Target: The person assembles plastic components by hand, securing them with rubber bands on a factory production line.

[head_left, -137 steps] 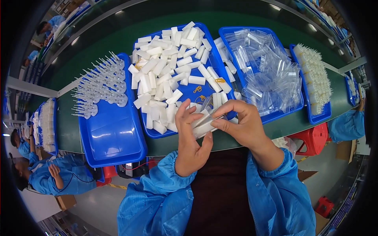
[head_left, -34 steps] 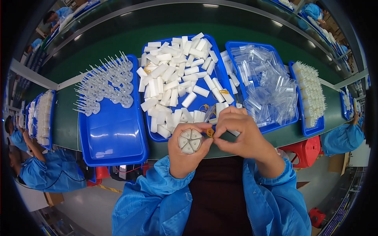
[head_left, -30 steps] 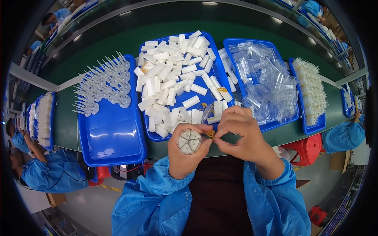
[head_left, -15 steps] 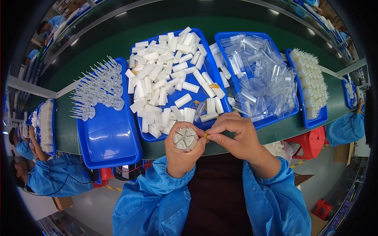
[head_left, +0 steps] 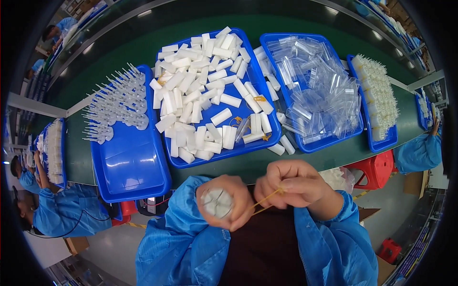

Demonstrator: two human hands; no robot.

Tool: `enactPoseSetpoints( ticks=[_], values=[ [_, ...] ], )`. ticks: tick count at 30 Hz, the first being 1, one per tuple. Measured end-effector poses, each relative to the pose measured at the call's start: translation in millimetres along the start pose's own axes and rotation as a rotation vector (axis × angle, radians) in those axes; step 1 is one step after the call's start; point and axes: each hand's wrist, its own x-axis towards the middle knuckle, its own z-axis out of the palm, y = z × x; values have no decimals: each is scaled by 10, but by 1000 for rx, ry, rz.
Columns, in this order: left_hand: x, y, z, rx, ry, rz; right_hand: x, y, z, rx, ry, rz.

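My left hand (head_left: pixel 242 202) is closed around a round bundle of white wedge-shaped pieces (head_left: pixel 217 204), whose ends face up; motion smears it slightly. A thin yellow rubber band (head_left: pixel 267 197) runs taut from beside my left fingers across to my right hand (head_left: pixel 303 183). My right fingers pinch the band's far end. Both hands are in front of the table's near edge. Beyond them, white block-like pieces (head_left: pixel 220 117) lie heaped in a blue tray (head_left: pixel 210 161), with a few yellow rubber bands (head_left: pixel 260 98) among them.
At left, a blue tray (head_left: pixel 131 178) holds white thin-stemmed parts (head_left: pixel 119 102). Clear plastic sleeves (head_left: pixel 315 95) fill another tray on the right, beside a tray of packed white parts (head_left: pixel 377 97). A few white pieces (head_left: pixel 287 144) lie between trays. Red stools (head_left: pixel 377 171) and co-workers are nearby.
Both hands have come down toward my body, away from the trays. My right hand has drawn away from the bundle, stretching the yellow rubber band between the hands.
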Motion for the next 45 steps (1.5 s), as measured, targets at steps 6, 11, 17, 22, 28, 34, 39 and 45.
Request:
enactPoseSetpoints(
  ticks=[6,11,17,22,28,34,39,45],
  values=[
    [-21,91,21,271,73,-31,-106,-110,-299,106,-284,-52],
    [115,-61,242,1198,801,-160,-4,-377,-76,-236,-238,42],
    [232,-73,226,1402,1097,-216,36,29,277,-1514,-344,-235],
    [153,-69,265,480,1122,125,-92,17,-20,-424,-313,-179],
    [209,-245,67,1528,732,617,-16,28,-78,37,-82,-227],
    [134,-299,-22,1816,741,358,75,-172,-51,-1010,94,-86],
    [191,-399,-63,1820,836,293,97,-70,17,-1629,327,-364],
    [220,-410,-40,1735,898,150,152,79,-78,-1743,442,-507]
  ],
)
